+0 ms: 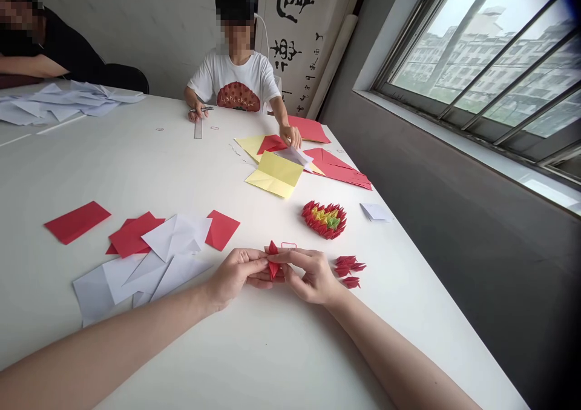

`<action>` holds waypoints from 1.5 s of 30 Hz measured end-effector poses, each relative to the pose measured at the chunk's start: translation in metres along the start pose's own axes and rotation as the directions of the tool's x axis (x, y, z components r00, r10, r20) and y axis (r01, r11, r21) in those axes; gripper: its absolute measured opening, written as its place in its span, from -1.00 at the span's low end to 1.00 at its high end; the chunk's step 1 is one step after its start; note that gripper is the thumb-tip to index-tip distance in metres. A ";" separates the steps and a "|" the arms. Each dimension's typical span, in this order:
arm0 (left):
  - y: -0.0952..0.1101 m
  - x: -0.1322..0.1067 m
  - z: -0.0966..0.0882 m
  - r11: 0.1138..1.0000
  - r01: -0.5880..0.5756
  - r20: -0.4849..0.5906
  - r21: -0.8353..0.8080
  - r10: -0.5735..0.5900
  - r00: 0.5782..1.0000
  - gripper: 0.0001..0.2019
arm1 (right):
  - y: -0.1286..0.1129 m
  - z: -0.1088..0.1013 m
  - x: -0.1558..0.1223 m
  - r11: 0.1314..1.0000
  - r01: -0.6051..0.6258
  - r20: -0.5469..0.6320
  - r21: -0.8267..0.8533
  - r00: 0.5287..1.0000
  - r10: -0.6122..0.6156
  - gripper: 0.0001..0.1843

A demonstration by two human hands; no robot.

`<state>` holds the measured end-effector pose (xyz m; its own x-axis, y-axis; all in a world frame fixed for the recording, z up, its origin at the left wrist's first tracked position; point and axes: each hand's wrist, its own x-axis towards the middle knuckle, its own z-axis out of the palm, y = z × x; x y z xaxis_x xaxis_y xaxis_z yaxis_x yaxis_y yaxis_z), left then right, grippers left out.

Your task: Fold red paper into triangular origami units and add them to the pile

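Red folded paper [273,269] is being held over the table [272,355]; the left hand [233,275] and right hand [312,275] are pinching it from 2 sides with their fingers. Small red pieces [348,266] are lying beside the right hand.

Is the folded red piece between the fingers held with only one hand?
No, the left hand and right hand both hold the piece.

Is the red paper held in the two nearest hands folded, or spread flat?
Folded: the red paper forms a narrow shape with pointed ends.
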<state>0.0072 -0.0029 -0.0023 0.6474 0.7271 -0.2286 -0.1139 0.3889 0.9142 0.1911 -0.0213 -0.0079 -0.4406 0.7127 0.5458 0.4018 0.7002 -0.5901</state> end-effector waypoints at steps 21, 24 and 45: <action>0.001 -0.001 0.000 0.992 -0.026 0.043 0.122 0.021 0.999 -0.74 | -0.006 0.018 0.004 0.636 -0.538 0.056 0.553 0.786 0.616 -0.72; 0.001 -0.002 0.002 0.988 -0.042 0.027 0.151 0.039 0.999 -0.73 | -0.009 0.021 0.004 0.585 -0.558 0.049 0.588 0.747 0.663 -0.68; 0.004 -0.008 0.000 0.976 -0.005 0.126 0.219 -0.023 0.992 -0.67 | -0.009 0.015 0.004 0.126 -0.551 0.423 0.825 0.749 0.510 -0.71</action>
<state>0.0018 -0.0070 0.0028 0.7398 0.6406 -0.2056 0.0509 0.2514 0.9665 0.1734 -0.0253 -0.0096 -0.4648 0.8737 -0.1434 -0.3684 -0.3381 -0.8660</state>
